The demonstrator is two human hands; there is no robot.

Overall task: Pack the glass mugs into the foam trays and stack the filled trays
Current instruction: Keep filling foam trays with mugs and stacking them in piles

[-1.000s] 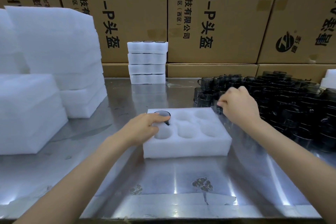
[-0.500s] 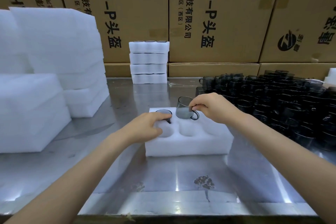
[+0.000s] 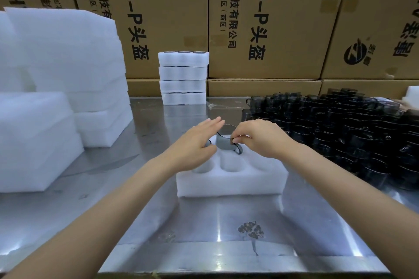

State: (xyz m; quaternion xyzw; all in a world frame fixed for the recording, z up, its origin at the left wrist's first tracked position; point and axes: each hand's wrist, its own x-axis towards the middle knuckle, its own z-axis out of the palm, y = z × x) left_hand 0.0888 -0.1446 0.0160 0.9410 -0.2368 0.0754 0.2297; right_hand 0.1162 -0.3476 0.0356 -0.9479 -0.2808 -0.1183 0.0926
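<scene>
Broadly, the back of the scene is filled by cardboard cartons printed with black characters; four large ones are seen in the upper row, with flatter cartons beneath them. In front of these a steel table is spread, reflective and marked with a dark smudge near its front edge; on its left side two piles of blank foam sheets are stacked, the taller behind the lower one. On the right side a dense crowd of dark glass mugs is gathered, too many and too overlapped to be counted. At the rear centre a stack of four filled trays is stood against the cartons; mug rims are just visible at its top. In the middle one foam tray is laid, with six round pockets in two rows of three. One mug is seated in the rear left pocket, largely hidden by the left hand, whose fingers are held out straight and grasp nothing. A second mug is held tilted over the rear middle pocket; it is pinched near its handle by the curled fingers of the right hand.
</scene>
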